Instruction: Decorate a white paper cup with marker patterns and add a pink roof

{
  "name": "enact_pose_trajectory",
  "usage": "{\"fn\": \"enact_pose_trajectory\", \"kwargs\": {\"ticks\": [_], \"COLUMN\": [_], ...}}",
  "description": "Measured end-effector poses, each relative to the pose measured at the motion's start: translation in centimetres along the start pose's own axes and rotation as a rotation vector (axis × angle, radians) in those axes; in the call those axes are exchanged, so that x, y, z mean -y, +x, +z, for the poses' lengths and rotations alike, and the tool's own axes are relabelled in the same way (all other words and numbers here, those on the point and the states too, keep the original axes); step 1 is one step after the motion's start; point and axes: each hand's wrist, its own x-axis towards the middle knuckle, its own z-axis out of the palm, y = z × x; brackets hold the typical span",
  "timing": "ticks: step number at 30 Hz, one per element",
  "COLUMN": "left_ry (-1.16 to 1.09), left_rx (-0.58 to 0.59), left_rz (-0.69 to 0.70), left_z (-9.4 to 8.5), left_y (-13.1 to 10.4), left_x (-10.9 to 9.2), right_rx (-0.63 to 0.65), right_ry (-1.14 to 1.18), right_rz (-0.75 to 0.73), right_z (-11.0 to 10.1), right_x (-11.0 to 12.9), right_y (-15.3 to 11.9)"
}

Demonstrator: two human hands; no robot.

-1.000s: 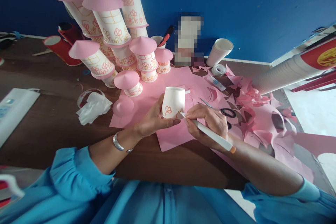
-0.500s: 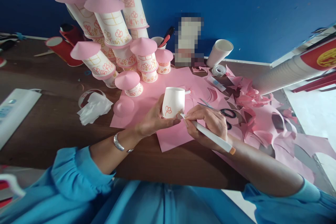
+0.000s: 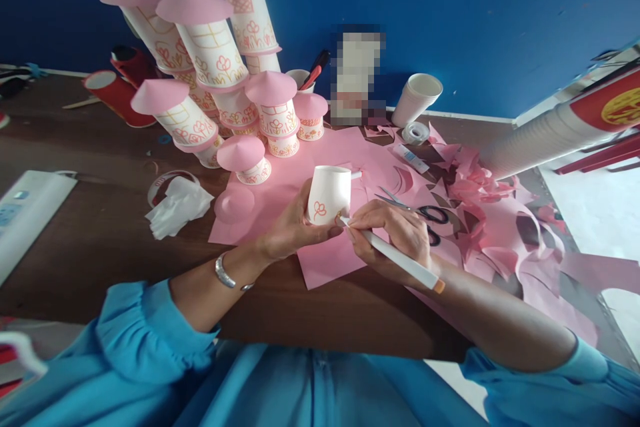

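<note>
My left hand [image 3: 290, 227] is closed around a small white paper cup [image 3: 331, 190], which bears a red flower drawing and a small yellowish mark near its lower edge. Between the fingers of my right hand [image 3: 390, 233] is a white marker [image 3: 400, 259] with an orange end. Its tip touches the cup, or nearly so, beside the yellowish mark. Pink paper [image 3: 330, 267] lies beneath both hands. Scissors [image 3: 431, 215] with black handles rest just beyond my right hand, partly covered by it.
Paper-cup towers [image 3: 215, 60] with pink cone roofs stand at the back left. Pink scraps [image 3: 480, 180] are heaped on the right, near a long stack of cups [image 3: 540, 133]. A tape roll [image 3: 415, 133], a white cup [image 3: 417, 97] and crumpled tissue [image 3: 180, 207] lie about the table.
The view has shifted slightly. My right hand and the marker have moved very little against the cup, and the yellowish mark shows a bit more. Both holds are the same.
</note>
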Motion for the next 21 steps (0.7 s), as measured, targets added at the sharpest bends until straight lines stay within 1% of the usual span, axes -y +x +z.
{"fn": "enact_pose_trajectory", "kwargs": {"ticks": [4,7,10,12,14,15,17,21], "left_ry": [0.013,0.02,0.03,0.026,0.01,-0.001,-0.018,-0.024], "left_rx": [-0.002,-0.006,0.005,0.014,0.023,0.025,0.021,-0.002], "left_rz": [-0.013,-0.026,-0.011,0.004,0.011,0.014,0.026,0.033], "left_z": [0.1,-0.1,-0.3,-0.4,-0.4,-0.5,-0.5,-0.5], "left_y": [0.0,-0.1,-0.2,-0.2,-0.1,-0.1,-0.1,-0.1], "left_x": [-0.1,-0.1,0.1,0.2,0.4,0.5,0.8,1.1], "right_rx": [-0.004,0.002,-0.005,-0.052,-0.091,-0.094,-0.062,0.04], "right_ry": [0.018,0.093,0.144,0.135,0.153,0.172,0.191,0.101], "right_rz": [0.012,0.034,0.13,0.23,0.266,0.252,0.19,0.124], "right_z": [0.0,-0.3,-0.7,-0.8,-0.9,-1.0,-1.1,-1.6], "right_x": [0.0,0.1,0.1,0.0,-0.1,-0.1,-0.2,0.1], "right_y": [0.1,0.0,-0.3,-0.5,-0.5,-0.4,-0.1,0.4]}}
